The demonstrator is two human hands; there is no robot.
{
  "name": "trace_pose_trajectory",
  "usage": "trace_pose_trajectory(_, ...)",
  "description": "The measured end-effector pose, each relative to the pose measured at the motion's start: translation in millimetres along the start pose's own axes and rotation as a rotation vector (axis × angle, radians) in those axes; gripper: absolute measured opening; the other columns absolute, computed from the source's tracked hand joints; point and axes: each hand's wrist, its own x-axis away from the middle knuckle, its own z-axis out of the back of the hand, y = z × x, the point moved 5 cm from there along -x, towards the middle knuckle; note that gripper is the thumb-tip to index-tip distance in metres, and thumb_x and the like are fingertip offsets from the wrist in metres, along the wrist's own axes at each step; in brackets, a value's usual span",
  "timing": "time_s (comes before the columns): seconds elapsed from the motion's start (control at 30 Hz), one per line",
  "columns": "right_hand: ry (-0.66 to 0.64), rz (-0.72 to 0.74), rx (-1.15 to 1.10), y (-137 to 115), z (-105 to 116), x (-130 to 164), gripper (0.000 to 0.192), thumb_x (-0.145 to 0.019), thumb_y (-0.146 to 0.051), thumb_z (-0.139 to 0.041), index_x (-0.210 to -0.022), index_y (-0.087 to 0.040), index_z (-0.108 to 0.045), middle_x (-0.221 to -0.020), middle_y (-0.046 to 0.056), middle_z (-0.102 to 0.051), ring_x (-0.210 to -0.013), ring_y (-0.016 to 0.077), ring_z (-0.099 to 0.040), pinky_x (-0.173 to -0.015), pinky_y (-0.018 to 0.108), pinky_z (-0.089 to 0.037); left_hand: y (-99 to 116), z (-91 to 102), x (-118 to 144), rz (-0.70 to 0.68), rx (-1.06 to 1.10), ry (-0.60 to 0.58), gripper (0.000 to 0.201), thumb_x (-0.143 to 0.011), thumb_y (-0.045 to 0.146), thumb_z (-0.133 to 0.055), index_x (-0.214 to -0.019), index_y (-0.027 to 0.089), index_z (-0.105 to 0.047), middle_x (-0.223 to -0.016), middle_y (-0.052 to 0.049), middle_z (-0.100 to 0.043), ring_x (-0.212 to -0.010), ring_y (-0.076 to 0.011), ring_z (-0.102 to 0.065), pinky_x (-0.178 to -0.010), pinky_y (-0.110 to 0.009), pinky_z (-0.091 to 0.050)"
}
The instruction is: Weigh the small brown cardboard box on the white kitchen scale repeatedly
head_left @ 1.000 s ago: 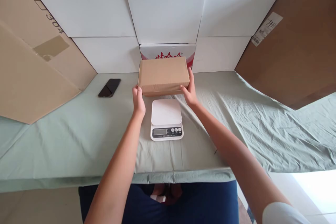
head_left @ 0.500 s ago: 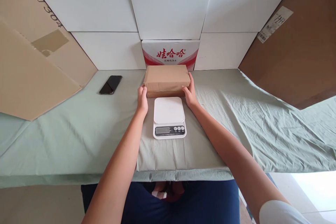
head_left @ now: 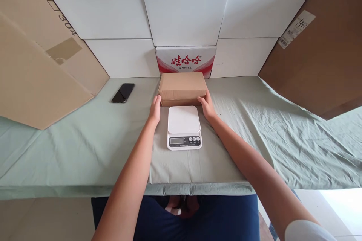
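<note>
A closed brown cardboard box [head_left: 182, 83] rests on the cloth, just behind a white kitchen scale [head_left: 184, 120]. My left hand [head_left: 155, 110] is against the box's left side near its front corner, fingers mostly hidden. On the right side, my right hand [head_left: 207, 106] grips the box, with the thumb on its front face and the fingers along its side. Nothing lies on the scale's platform, and its display and buttons face me. The scale sits between my forearms.
A black phone [head_left: 123, 93] lies to the left on the green cloth [head_left: 85, 150]. White panels [head_left: 185, 11] and a red-and-white printed carton [head_left: 185, 60] stand at the back. Large cardboard sheets flank the table, one at left [head_left: 42, 75] and one at right [head_left: 316, 60].
My right hand has slid a little toward me along the box's side; the left has shifted only slightly. The box stays behind the scale. The whole view has shifted slightly.
</note>
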Motion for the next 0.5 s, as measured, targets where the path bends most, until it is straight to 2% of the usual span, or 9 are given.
trace_pose_trajectory(0.1, -0.011, 0.037, 0.022, -6.0, -2.2, 0.8, 0.074, -0.088, -0.05, -0.058, -0.156, -0.032, -0.035, -0.164, 0.004, -0.046, -0.149, 0.0319, -0.043, -0.13, 0.056, -0.031, 2.8, -5.7, 1.8, -0.026, -0.04, -0.01, 0.059, -0.092, 0.072, -0.054, -0.121, 0.024, -0.07, -0.136, -0.011, -0.071, -0.134, -0.0315, -0.061, -0.116, -0.046, -0.044)
trace_pose_trajectory(0.23, -0.013, 0.166, 0.075, -16.1, 0.7, 10.0, 0.087, -0.087, -0.063, -0.061, -0.161, -0.033, -0.025, -0.171, 0.003, -0.033, -0.161, 0.0308, -0.025, -0.135, 0.054, -0.022, 28.7, -5.3, 14.8, -0.206, -0.034, -0.009, 0.058, -0.092, 0.073, -0.053, -0.118, 0.024, -0.07, -0.133, -0.011, -0.07, -0.136, -0.0311, -0.059, -0.116, -0.044, -0.044)
trace_pose_trajectory(0.3, -0.02, 0.213, 0.073, -21.8, 4.4, 23.4, 0.093, -0.086, -0.069, -0.061, -0.162, -0.034, -0.021, -0.172, 0.004, -0.03, -0.163, 0.0308, -0.022, -0.136, 0.054, -0.022, 44.2, -3.4, 31.3, -0.296, -0.03, -0.001, 0.057, -0.094, 0.071, -0.05, -0.122, 0.025, -0.069, -0.136, -0.011, -0.067, -0.14, -0.0305, -0.054, -0.117, -0.042, -0.042)
trace_pose_trajectory(0.37, -0.031, 0.231, 0.042, -27.7, 9.7, 43.5, 0.095, -0.087, -0.071, -0.061, -0.163, -0.035, -0.018, -0.172, 0.005, -0.028, -0.162, 0.0315, -0.025, -0.134, 0.055, -0.026, 55.7, -1.2, 53.9, -0.356, -0.036, 0.008, 0.059, -0.095, 0.07, -0.048, -0.129, 0.026, -0.067, -0.141, -0.011, -0.064, -0.143, -0.0308, -0.051, -0.117, -0.042, -0.041)
trace_pose_trajectory(0.5, -0.064, 0.214, 0.0, -37.6, 20.6, 90.9, 0.092, -0.089, -0.067, -0.062, -0.163, -0.037, -0.016, -0.174, 0.005, -0.024, -0.16, 0.0323, -0.03, -0.133, 0.056, -0.029, 61.3, 5.9, 102.8, -0.383, -0.076, -0.005, 0.059, -0.095, 0.069, -0.046, -0.13, 0.028, -0.067, -0.14, -0.011, -0.061, -0.133, -0.0317, -0.056, -0.111, -0.042, -0.044)
